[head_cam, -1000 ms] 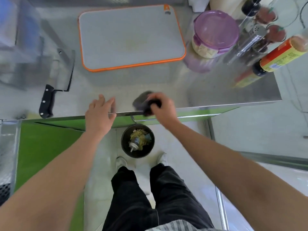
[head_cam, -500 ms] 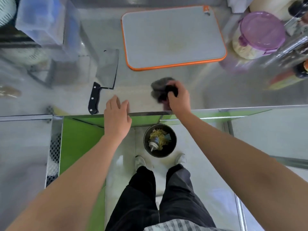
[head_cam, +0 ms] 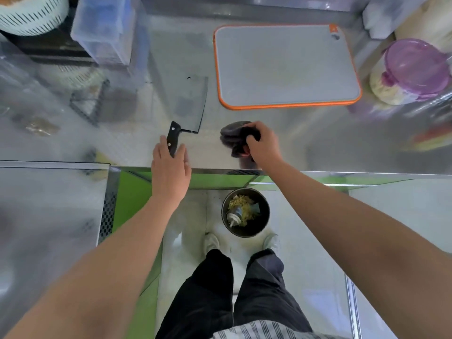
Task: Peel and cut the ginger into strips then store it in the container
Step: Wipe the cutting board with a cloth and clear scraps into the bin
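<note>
One head-worn wide-angle camera looks steeply down over the steel counter, near, floor beneath.

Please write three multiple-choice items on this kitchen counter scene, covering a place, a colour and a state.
1. Where does the cleaver lie?
A. left of the cutting board
B. on the cutting board
C. in the bin

2. What colour is the cutting board's rim?
A. blue
B. orange
C. black

3. What is the right hand doing?
A. resting open
B. holding a bottle
C. gripping a dark cloth

Answers:
1 A, its blade rests on the steel counter beside the board, with the left hand at its handle.
2 B, an orange band edges the grey surface.
3 C, the fingers are closed on the cloth.
</note>
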A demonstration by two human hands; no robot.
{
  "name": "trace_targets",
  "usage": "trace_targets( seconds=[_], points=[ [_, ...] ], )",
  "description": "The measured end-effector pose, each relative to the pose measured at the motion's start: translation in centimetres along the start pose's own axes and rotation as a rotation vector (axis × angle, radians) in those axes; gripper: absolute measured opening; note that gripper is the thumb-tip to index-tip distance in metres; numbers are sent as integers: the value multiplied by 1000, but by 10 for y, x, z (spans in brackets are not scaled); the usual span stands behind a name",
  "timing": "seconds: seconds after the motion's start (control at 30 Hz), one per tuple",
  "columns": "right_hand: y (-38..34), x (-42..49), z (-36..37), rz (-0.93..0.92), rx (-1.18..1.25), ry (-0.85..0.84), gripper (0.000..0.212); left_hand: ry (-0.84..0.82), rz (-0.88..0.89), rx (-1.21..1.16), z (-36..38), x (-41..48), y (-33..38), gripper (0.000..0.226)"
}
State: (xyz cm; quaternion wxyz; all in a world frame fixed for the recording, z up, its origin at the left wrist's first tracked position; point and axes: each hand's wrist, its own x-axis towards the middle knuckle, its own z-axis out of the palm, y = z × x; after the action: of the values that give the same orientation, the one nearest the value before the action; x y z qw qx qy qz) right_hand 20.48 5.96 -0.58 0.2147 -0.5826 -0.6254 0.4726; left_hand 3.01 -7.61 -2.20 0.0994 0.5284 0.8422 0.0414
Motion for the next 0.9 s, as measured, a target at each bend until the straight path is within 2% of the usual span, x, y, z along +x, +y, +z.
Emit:
trace_targets(
  seconds=[0.07,0.2,0.3,0.5,0.63,0.67,0.8,0.9],
  points=[
    [2,-1,6,5,-4,19,31,3,-1,-22,-1,5,-5,40],
    [-5,8,10,-50,51,159,33,53,-17,-84,-6,16,-16,33],
    [-18,26,16,-119,63,190,33,103,-76,-200,-18,22,-19,32],
    [-24,39,63,-172,-100,-26,31,99,-236,-392,-30,33,-27,28],
    [-16,10,65,-188,-68,-358,33,58,-402,-544,-19,40,-37,33],
    [-18,12,60,-168,-43,-368,36,36,-419,-552,-17,41,-38,34],
    [-35,46,56,-140,4,-130,38,-9,-404,-531,-16,39,-44,30],
    [-38,45,76,-179,-99,-268,36,8,-385,-566,-15,34,-49,25]
  ],
)
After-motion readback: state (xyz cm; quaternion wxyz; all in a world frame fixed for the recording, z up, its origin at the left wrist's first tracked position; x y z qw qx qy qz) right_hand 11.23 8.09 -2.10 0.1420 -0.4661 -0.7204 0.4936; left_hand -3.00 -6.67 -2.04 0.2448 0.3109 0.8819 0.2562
